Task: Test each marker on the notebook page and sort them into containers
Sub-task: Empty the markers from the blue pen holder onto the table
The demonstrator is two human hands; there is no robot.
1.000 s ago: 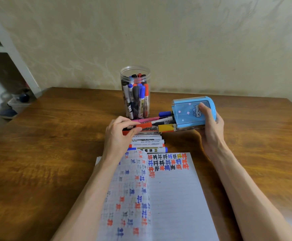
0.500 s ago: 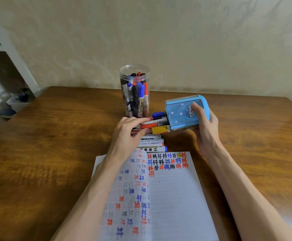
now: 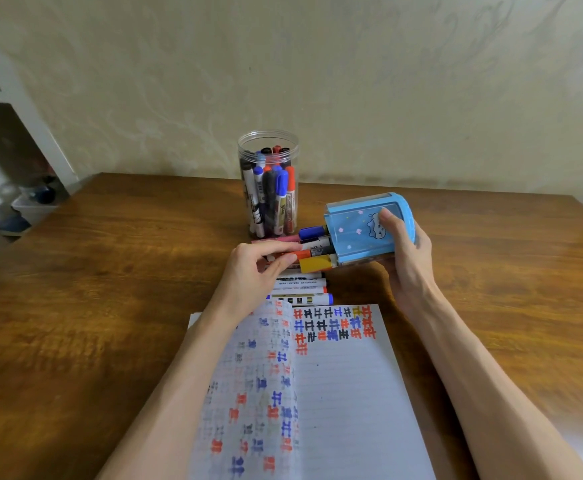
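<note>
Blue holder (image 3: 352, 233) tipped sideways right of centre, markers sticking out.
Right grip (image 3: 409, 265) wraps it; left grip (image 3: 253, 271) pinches orange marker (image 3: 302, 253) at its mouth. Clear jar (image 3: 268, 188) of markers behind, notebook (image 3: 349, 393) lower centre on desk (image 3: 110, 271).

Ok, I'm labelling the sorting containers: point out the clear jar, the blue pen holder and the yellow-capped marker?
clear jar (image 3: 242, 148), head view, left side of its rim
blue pen holder (image 3: 349, 223), head view, its flat decorated side
yellow-capped marker (image 3: 316, 264), head view, its yellow cap
</note>
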